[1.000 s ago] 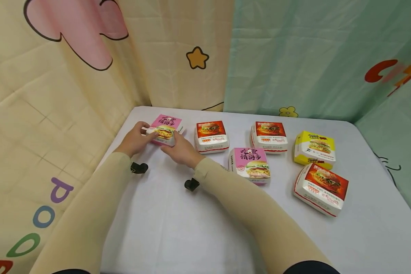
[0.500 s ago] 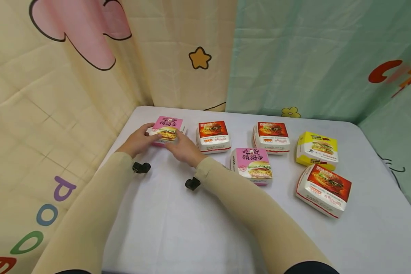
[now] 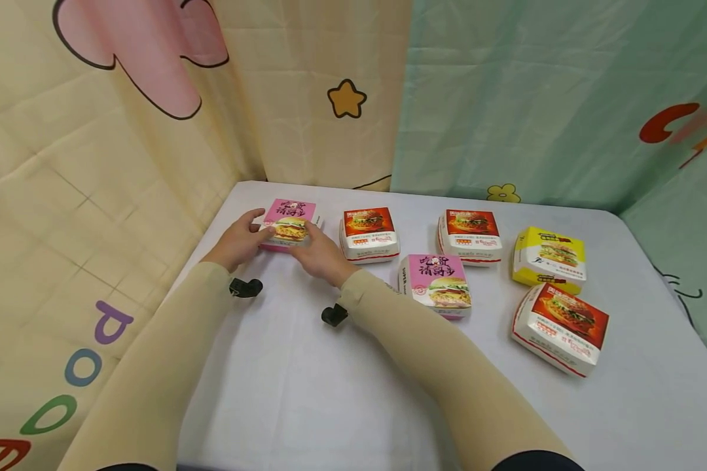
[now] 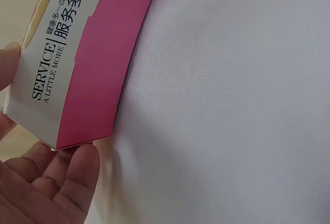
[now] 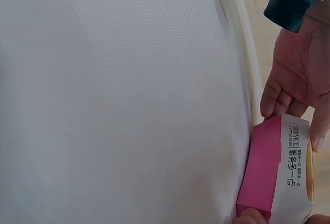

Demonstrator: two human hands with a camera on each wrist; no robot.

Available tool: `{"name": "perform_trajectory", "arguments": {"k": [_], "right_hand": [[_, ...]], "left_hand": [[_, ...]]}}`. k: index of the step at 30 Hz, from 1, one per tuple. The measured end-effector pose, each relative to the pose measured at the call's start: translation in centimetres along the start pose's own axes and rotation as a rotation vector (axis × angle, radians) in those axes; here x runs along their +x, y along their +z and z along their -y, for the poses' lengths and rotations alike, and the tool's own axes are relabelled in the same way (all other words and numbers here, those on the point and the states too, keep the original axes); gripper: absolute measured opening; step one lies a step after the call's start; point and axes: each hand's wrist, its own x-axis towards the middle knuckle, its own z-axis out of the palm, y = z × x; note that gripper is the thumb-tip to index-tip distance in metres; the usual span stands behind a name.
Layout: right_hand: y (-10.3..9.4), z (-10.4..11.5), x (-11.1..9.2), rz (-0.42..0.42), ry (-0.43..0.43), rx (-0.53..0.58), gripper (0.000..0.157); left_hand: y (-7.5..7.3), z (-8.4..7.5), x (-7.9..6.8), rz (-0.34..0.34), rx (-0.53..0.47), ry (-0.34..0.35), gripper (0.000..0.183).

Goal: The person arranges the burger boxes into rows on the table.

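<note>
A pink-topped burger box [image 3: 290,222] sits at the far left of the table, held between my two hands. My left hand [image 3: 235,242] is on its left side, with the thumb on the near top edge and the fingers at the side. On the right, my right hand [image 3: 321,256] holds it with the thumb over the top corner; the other fingers are mostly hidden in the head view. The left wrist view shows the white and magenta front of the box [image 4: 95,74] with fingertips at its end. In the right wrist view the box [image 5: 263,167] has fingers at both ends.
Right of the held box stands a red-topped burger box [image 3: 369,234], with another red-topped box [image 3: 470,237] farther along. A second pink box [image 3: 439,285], a yellow box [image 3: 550,256] and a third red-topped box [image 3: 561,328] lie nearer and right. Curtains [image 3: 507,98] rise behind the table.
Both hands keep hold of the pink box, with small shifts of the fingers; it has straightened slightly. The whole scene has drifted a little to the right in the head view.
</note>
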Motion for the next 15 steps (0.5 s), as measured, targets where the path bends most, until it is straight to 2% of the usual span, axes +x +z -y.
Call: {"name": "perform_trajectory", "arguments": {"k": [8,11,15], "right_hand": [[0.1,-0.2,-0.5,-0.03,-0.022,0.001,0.076],[0.1,-0.3,-0.7,-0.039,-0.022,-0.002,0.075],[0.1,-0.3,-0.9,-0.042,-0.035,-0.015,0.072]], "left_hand": [[0.2,0.2,-0.6,-0.027,-0.067,0.002,0.08],[0.2,0.2,-0.9,-0.021,-0.105,0.011,0.082],[0.0,0.1,-1.5,0.002,-0.103,0.022,0.082]]}}
